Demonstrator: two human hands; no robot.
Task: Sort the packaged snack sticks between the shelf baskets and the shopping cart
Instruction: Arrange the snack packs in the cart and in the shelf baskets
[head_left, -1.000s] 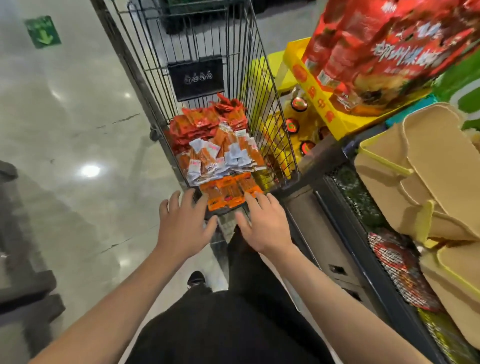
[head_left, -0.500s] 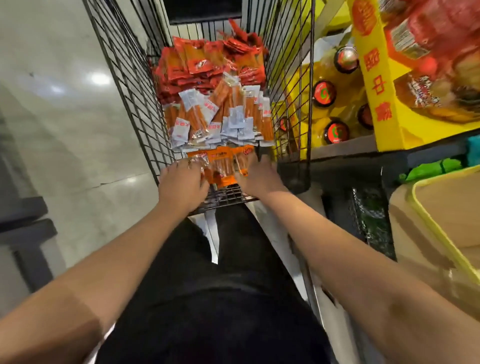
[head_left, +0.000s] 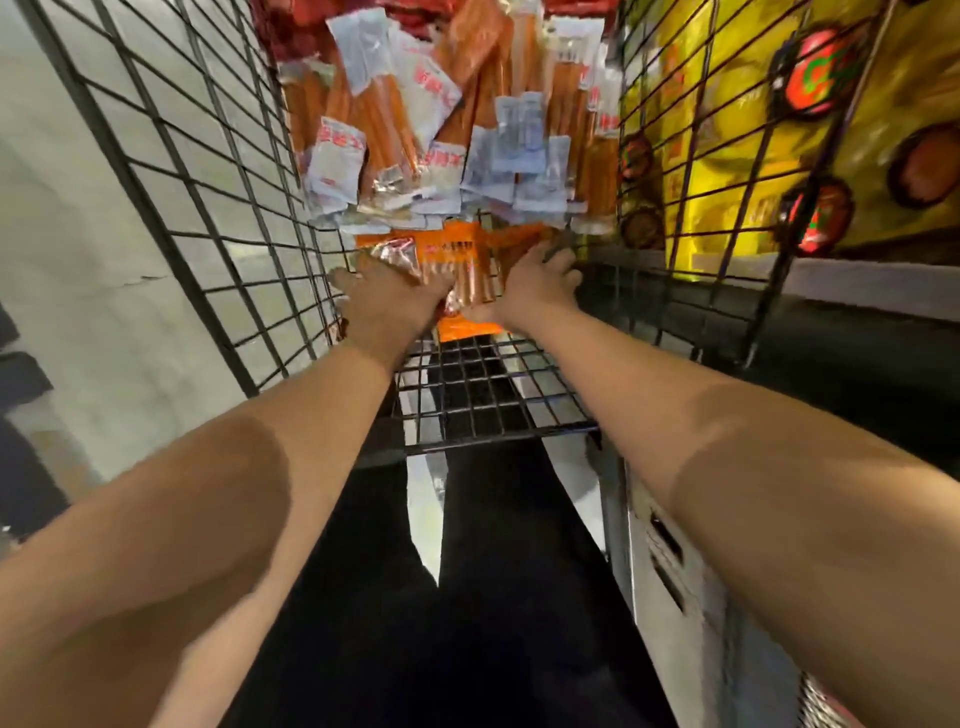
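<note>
A black wire shopping cart (head_left: 208, 182) fills the upper view, seen from close above. Inside lie several snack stick packs: white-labelled ones (head_left: 415, 130) in the middle, red ones (head_left: 311, 21) at the far end, and an orange bundle (head_left: 462, 260) nearest me. My left hand (head_left: 384, 306) covers the bundle's left side with its fingers curled down over it. My right hand (head_left: 535, 286) grips the right side, fingers bent round the edge and thumb near the bundle's near end. The fingertips of both hands are hidden.
Through the cart's right wire wall I see yellow packages with red round caps (head_left: 753, 156) on a shelf. A grey shelf base (head_left: 675, 597) runs along my right. Pale glossy floor (head_left: 78, 234) lies to the left, with a dark object (head_left: 21, 374) at the edge.
I have leaned far forward over the cart. Both hands went from its near edge down inside and closed around the orange packs.
</note>
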